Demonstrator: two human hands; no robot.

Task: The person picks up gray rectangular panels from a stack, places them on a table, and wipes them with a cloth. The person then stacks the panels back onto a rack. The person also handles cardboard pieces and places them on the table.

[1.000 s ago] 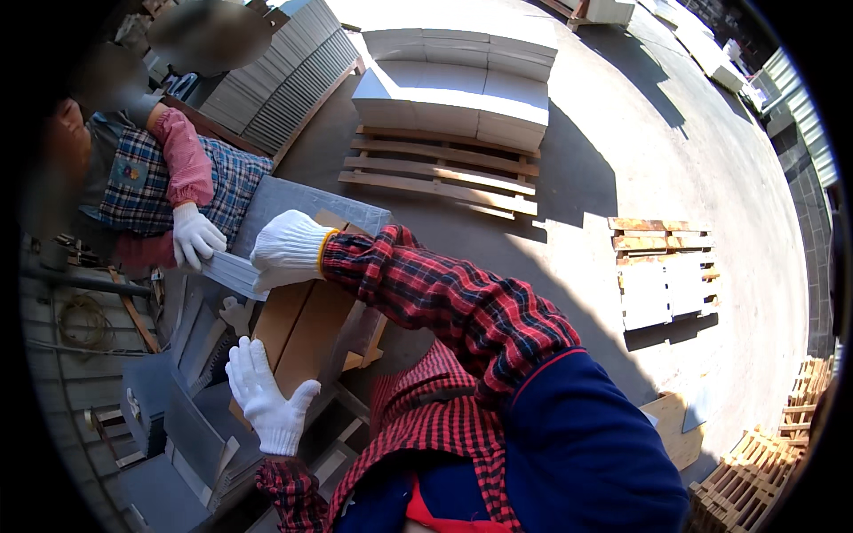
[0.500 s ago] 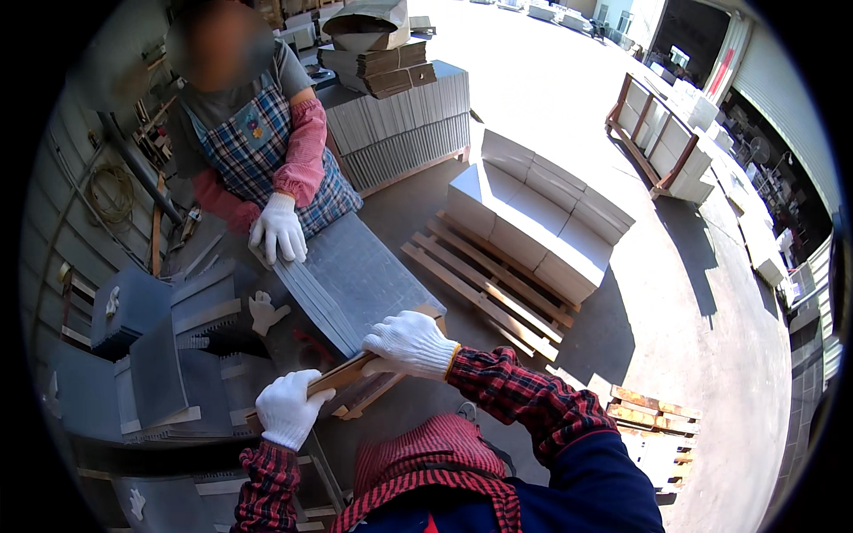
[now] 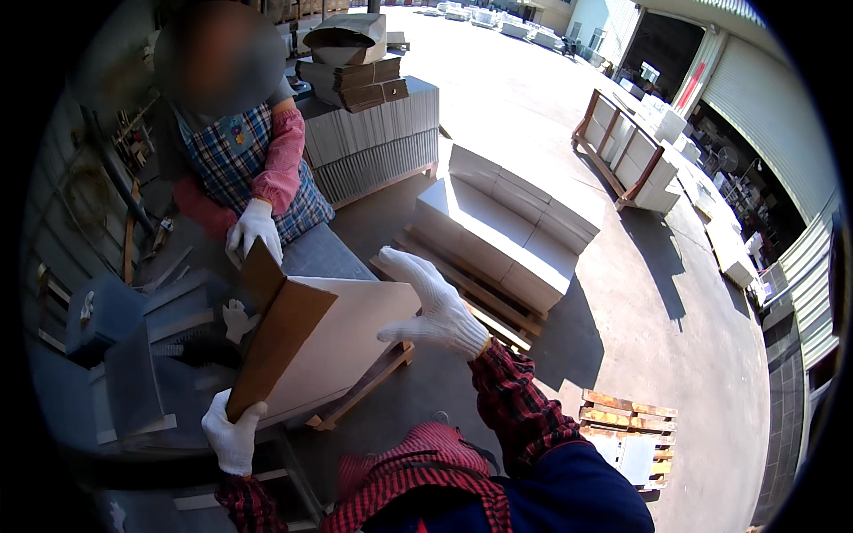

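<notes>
A cardboard piece [image 3: 342, 329], brown on one side and white on the other, stands tilted and creased above the stack of grey slabs [image 3: 320, 251]. My left hand [image 3: 233, 431], in a white knit glove, grips its lower left corner. Beside the cardboard's right edge is my right hand [image 3: 435, 302], gloved too, its thumb and fingers spread with nothing between them. Across the stack, a co-worker's gloved hand [image 3: 255, 231] is at the far end of the slabs. Most of the stack is hidden behind the cardboard.
White boxes [image 3: 506, 231] sit on a wooden pallet right of the stack. Flattened cartons [image 3: 351, 83] top a block of upright grey slabs [image 3: 378, 133]. More grey slabs [image 3: 133, 382] and a loose glove [image 3: 238, 320] lie at left. A pallet [image 3: 626, 413] is at right.
The cardboard has swung up from nearly edge-on and now shows its brown and white faces. My right hand has let go and opened. My left hand moved left and down, still holding.
</notes>
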